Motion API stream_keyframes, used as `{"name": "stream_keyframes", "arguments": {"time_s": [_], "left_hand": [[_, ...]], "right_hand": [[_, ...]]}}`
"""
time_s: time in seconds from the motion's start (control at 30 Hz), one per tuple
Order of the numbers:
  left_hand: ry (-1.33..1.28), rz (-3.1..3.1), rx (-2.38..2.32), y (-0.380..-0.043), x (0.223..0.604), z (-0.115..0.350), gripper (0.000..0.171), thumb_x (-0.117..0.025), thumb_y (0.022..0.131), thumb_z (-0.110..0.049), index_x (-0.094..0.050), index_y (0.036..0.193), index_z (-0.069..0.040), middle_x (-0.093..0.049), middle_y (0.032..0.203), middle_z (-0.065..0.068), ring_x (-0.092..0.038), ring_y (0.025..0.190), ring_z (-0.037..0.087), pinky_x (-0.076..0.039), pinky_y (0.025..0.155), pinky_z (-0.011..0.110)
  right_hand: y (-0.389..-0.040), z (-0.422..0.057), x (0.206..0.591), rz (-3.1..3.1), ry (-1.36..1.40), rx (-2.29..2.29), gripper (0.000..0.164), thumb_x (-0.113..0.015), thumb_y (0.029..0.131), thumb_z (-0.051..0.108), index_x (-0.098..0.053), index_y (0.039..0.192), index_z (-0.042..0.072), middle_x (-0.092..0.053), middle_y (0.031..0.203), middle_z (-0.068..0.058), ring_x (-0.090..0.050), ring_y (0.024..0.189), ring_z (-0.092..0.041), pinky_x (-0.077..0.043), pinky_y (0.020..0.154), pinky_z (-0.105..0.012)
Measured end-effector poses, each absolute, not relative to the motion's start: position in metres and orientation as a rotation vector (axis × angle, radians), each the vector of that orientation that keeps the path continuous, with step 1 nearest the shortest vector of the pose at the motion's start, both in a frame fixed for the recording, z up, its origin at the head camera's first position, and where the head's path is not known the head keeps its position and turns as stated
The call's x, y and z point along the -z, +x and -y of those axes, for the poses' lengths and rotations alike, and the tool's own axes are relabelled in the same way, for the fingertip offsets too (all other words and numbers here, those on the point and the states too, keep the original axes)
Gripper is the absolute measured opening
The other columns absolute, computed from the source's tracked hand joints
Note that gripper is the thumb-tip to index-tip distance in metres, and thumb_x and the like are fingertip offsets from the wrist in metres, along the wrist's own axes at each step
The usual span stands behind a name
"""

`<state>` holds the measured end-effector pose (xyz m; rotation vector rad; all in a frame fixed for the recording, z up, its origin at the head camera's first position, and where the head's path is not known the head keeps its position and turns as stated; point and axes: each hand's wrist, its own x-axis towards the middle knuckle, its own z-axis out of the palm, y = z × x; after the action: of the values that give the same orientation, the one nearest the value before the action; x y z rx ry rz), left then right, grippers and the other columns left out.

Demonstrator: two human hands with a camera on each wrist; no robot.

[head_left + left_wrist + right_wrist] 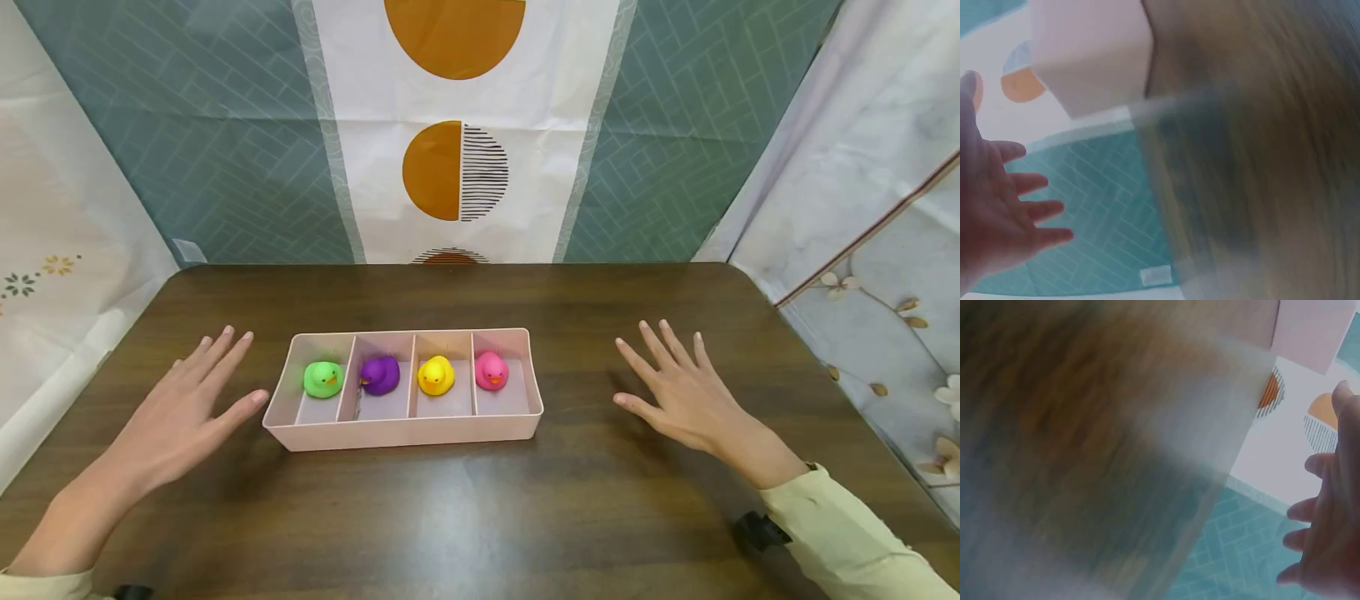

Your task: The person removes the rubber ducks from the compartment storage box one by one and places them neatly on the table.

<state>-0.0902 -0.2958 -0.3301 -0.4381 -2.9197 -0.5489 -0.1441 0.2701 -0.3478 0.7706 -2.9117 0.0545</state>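
Note:
A pale pink divided tray [405, 433] lies on the table between the two hands. One rubber duck is in each compartment, from left to right: a green duck [323, 380], a purple duck [380, 376], a yellow duck [436, 376] and a pink duck [491, 371]. My left hand [183, 412] has its fingers spread just left of the tray and holds nothing. Well to the tray's right, my right hand [682, 396] is also spread and holds nothing. Both wrist views show the tray's outer wall [1094, 56] beyond the fingers; the ducks are hidden there.
The dark brown wooden table [450, 517] has its far edge against a green and white patterned cloth [240, 167]. White flowered cloth hangs at the right [862, 208], and a pale cloth [67, 192] at the left.

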Motion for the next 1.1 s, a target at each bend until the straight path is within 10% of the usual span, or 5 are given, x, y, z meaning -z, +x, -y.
{"name": "stream_keyframes", "arguments": {"time_s": [0.5,0.87,1.1], "left_hand": [[-0.277,2.938,1.243,-0.089,0.325,0.268,0.079,-0.058,0.098,-0.029,-0.008,0.156,-0.013,-0.016,0.155,0.028,-0.028,0.129,0.056,-0.029,0.096,0.065],[-0.378,2.905,1.588,-0.105,0.337,0.260,0.099,-0.071,0.089,-0.021,0.002,0.155,-0.008,-0.008,0.158,0.021,-0.022,0.137,0.044,-0.031,0.087,0.006],[-0.387,2.944,1.593,-0.109,0.343,0.262,0.109,-0.075,0.085,-0.019,0.008,0.155,-0.012,-0.003,0.159,0.019,-0.020,0.136,0.043,-0.033,0.091,0.014]], "right_hand": [[-0.149,-0.229,0.328,2.894,0.944,-0.324,0.070,-0.054,0.098,0.042,-0.026,0.153,0.008,-0.016,0.158,-0.017,-0.015,0.143,-0.036,-0.016,0.110,-0.056],[-0.159,-0.186,0.317,2.786,1.005,-0.680,0.063,-0.068,0.091,0.028,-0.044,0.145,0.006,-0.042,0.147,-0.014,-0.039,0.133,-0.033,-0.034,0.102,-0.054],[-0.174,-0.166,0.313,2.645,1.152,-0.853,0.051,-0.078,0.082,0.012,-0.061,0.129,0.001,-0.062,0.125,-0.014,-0.058,0.115,-0.029,-0.046,0.092,-0.045]]}}
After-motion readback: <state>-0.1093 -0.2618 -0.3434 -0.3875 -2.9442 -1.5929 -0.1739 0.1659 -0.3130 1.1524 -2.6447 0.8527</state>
